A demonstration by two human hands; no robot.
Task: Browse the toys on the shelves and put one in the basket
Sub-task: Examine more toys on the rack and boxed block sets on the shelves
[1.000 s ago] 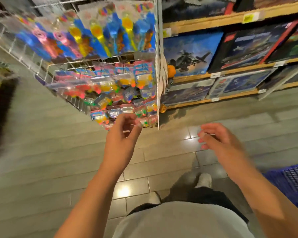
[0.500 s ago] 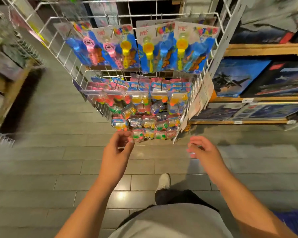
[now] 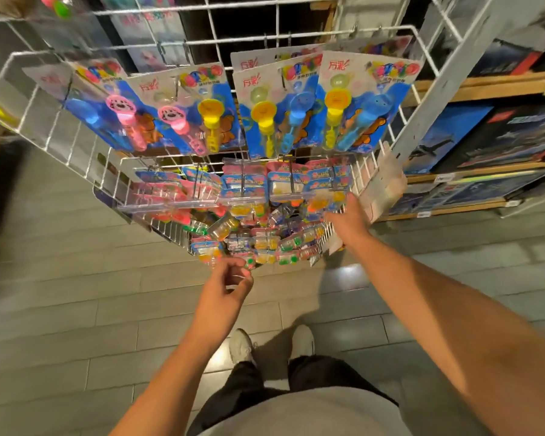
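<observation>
Grey floor tiles (image 3: 76, 309) run under our feet, and a white wire rack (image 3: 60, 121) stands in front of us. On our right, wooden shelves (image 3: 485, 86) hold big dark boxed kits (image 3: 516, 136) with aircraft pictures.

Hanging on the rack's upper hooks we see a row of blue carded bubble toys (image 3: 265, 114), with pink, yellow and blue wands under clear plastic. Below them hang rows of small toy packs (image 3: 252, 240), crowded together in pink, yellow and green; they are too blurred for us to tell what they are.

Our right hand (image 3: 348, 220) reaches into the right side of the lower rows, fingers stretched forward among the small packs. We cannot tell whether it touches one, since the fingertips are smeared by motion.

Our left hand (image 3: 225, 286) hovers just below the lowest packs, its fingers loosely curled with thumb and forefinger close together. It seems to hold nothing, though the blur leaves that unsure.

We see our own white shoes (image 3: 241, 344) and dark trousers at the bottom. No basket shows in this view.
</observation>
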